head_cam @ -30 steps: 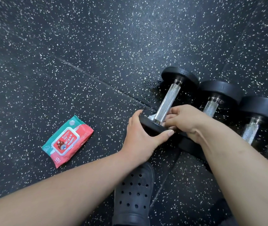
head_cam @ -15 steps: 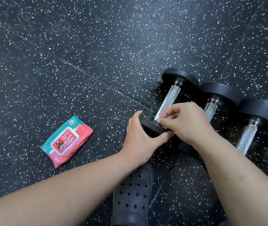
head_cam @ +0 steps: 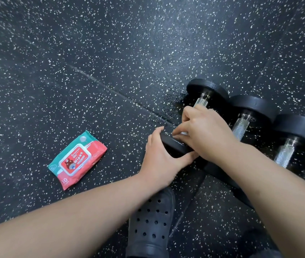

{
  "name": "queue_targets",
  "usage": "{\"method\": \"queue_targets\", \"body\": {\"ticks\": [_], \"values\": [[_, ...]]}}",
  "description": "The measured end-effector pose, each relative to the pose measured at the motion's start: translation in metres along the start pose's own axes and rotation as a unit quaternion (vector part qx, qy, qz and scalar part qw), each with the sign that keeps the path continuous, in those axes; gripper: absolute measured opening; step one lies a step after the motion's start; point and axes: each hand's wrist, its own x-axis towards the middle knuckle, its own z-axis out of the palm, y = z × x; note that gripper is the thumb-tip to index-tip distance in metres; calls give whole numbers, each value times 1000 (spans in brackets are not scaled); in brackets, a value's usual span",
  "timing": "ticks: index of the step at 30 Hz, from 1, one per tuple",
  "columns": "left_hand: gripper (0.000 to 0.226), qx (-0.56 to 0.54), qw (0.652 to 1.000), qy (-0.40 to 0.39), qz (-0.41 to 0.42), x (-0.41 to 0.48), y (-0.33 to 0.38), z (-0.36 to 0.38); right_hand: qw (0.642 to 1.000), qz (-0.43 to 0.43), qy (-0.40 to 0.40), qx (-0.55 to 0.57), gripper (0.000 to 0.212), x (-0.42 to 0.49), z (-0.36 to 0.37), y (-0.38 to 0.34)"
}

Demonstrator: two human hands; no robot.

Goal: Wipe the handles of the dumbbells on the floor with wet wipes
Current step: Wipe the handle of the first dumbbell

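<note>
Three dumbbells lie side by side on the black rubber floor flecked with white (head_cam: 110, 53), and you are working on the leftmost dumbbell (head_cam: 207, 88). Your left hand (head_cam: 159, 161) grips its near black round weight head (head_cam: 174, 146), fingers over the top rim and thumb along the lower edge. Your right hand (head_cam: 207, 135) is curled over the knurled silver metal handle (head_cam: 201, 102) and presses a white wet wipe (head_cam: 182, 133) against it. Only a sliver of the wipe shows under the fingers, near the head.

The dumbbell is probably heavy and rigid, and on round heads it will likely roll, so the grip on the rim is the right place to steady it. There is no need to lift it. The knurling looks rough, and I judge that a thin, damp wipe will drag and may bunch or tear, so wrap it round the bar and draw it along with moderate pressure.

The short stretch of handle near the far head is bare of the wipe. The middle dumbbell handle (head_cam: 240, 127) and the right dumbbell handle (head_cam: 283, 154) lie exposed, with no hand on them. The red and teal soft pack of wipes (head_cam: 77, 160) lies flat, well to the left of your hands. A black perforated clog (head_cam: 151, 226) sits below them.
</note>
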Motion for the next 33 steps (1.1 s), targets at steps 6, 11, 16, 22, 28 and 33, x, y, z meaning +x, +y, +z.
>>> {"method": "queue_targets", "body": {"ticks": [6,11,16,22,28,33], "values": [[129,9,1000,8,8,-1,1,1,988,77,-61,-116,26,25,-12,-7],[129,12,1000,8,6,-1,0,2,987,107,-90,-83,26,18,-11,-8],[128,9,1000,9,7,0,-1,2,986,118,-112,-40,17,17,-15,-5],[127,15,1000,9,8,1,-2,2,984,150,-11,-95,16,12,-15,-1],[131,24,1000,13,7,1,-2,4,990,120,-28,69,18,-7,-5,-3],[126,27,999,14,14,1,-3,2,987,144,66,39,17,-9,0,4]]}}
